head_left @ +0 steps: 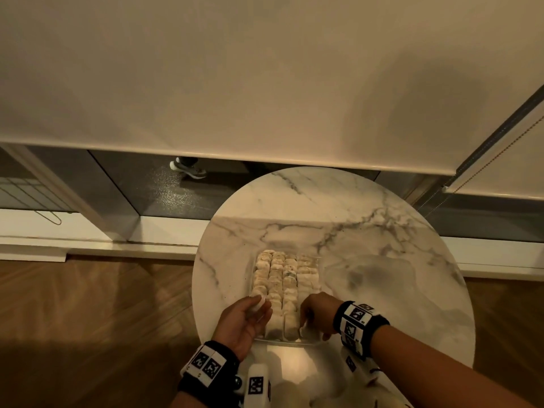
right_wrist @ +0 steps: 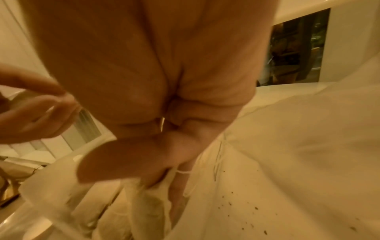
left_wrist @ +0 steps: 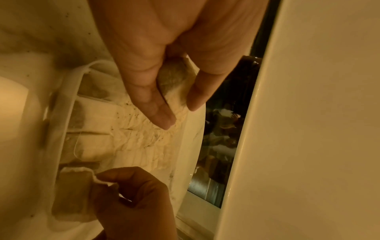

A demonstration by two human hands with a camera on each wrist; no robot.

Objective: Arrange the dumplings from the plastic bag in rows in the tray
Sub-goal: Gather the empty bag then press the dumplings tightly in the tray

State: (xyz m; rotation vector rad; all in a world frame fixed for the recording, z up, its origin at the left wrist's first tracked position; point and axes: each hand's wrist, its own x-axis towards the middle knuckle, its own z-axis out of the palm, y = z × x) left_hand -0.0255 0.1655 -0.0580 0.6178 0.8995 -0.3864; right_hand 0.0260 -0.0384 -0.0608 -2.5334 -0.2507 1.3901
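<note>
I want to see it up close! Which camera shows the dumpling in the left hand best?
The left wrist view: the dumpling fills the left hand fingers. The head view shows it small; the right wrist view, blurred.

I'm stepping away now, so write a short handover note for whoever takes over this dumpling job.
Left hand: holds one dumpling over the tray's near left corner.
Right hand: fingers curled on a dumpling at the near right corner of the tray.
Done: four rows nearly full, on the marble table.
Left: seat these two. The plastic bag is not clearly in view.
</note>
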